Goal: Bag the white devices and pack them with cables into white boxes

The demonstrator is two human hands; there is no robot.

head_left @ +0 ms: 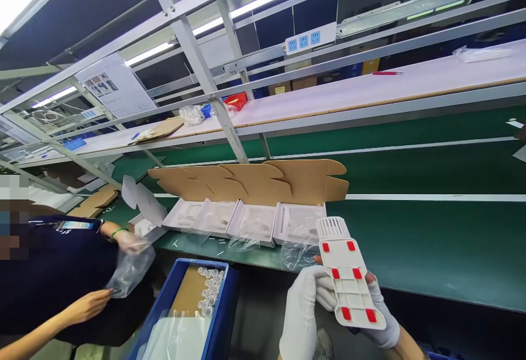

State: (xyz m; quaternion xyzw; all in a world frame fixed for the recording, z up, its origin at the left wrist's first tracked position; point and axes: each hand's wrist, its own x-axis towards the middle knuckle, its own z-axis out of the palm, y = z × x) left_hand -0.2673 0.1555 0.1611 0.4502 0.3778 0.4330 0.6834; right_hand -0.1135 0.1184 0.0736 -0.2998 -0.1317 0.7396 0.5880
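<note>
A white plastic holder (349, 278) with a slotted end and several red pads on its face is held up in front of me, tilted. My left hand (304, 300), in a white glove with a bare fingertip showing, is closed at the holder's left edge. Along the right edge my right hand (384, 313), also gloved with bare fingertips, grips the holder from behind; most of its fingers are hidden. Beyond the holder, several open cardboard boxes (279, 226) with white insides stand in a row, clear plastic bags (296, 255) hanging over their front edges.
A blue bin (232, 289) with clear plastic tubes (211, 289) and bags stands below the green bench (431, 245). At the left, a co-worker (61, 278) handles a clear bag (133, 267). Above the bench runs a white shelf (329, 91) on metal posts.
</note>
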